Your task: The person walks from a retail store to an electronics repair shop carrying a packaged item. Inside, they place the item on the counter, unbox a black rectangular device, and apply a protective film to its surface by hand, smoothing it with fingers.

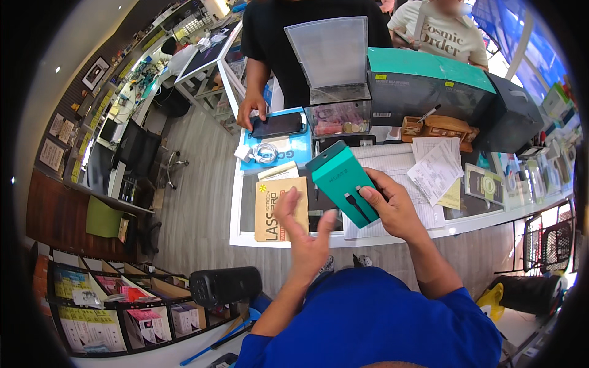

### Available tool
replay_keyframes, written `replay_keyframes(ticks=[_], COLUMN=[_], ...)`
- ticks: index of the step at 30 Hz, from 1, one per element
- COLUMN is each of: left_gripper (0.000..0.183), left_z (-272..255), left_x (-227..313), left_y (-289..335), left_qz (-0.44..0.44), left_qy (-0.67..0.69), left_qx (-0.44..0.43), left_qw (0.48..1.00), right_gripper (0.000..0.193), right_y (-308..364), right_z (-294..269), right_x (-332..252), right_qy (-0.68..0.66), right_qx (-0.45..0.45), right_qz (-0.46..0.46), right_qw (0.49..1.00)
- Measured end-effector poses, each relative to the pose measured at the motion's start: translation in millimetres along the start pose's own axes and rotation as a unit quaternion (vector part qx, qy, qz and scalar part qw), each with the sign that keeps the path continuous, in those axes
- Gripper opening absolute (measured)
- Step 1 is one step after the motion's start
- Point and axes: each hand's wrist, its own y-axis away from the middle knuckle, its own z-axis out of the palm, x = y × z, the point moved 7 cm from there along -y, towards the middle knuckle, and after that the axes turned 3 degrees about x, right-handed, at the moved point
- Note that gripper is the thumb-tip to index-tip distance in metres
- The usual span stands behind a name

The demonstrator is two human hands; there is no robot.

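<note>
My right hand (396, 205) grips a teal cable box (341, 178) by its right side, thumb on the front. A picture of a black cable shows on the box, which is tilted above the counter's near edge. Left of it, my left hand (304, 236) is raised with its fingers apart and holds nothing. Behind that hand a brown cardboard screen-protector package (265, 211) lies on the counter, partly covered by my fingers. Farther back, a person's hand (250, 112) touches a dark phone (277, 125) on a blue mat, beside a white charger with coiled cable (261, 153).
A clear cash box (340, 116) with notes and coins stands behind the teal box. Large dark headphone boxes (429, 92), a wooden pen holder (440, 130) and paper slips (435, 175) occupy the right. Two people stand across the counter. A black speaker (225, 286) sits at lower left.
</note>
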Motion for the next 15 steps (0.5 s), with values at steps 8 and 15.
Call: replay_keyframes(ticks=[8,15], left_gripper=[0.026,0.026], left_z=[-24.7,-46.4], left_x=[7.9,-20.2], left_y=[-25.8,-29.9], left_qz=[0.018,-0.103], left_qy=[-0.064,0.164], left_qx=[-0.019,-0.038], left_qw=[0.998,0.98], right_gripper=[0.044,0.044], right_y=[-2.5,-2.1], right_z=[14.7,50.1], right_x=[-12.4,-31.9], right_qy=[0.194,0.318], right_qx=[-0.085,-0.144], right_qz=[-0.107,-0.193], right_qw=[0.971,0.917])
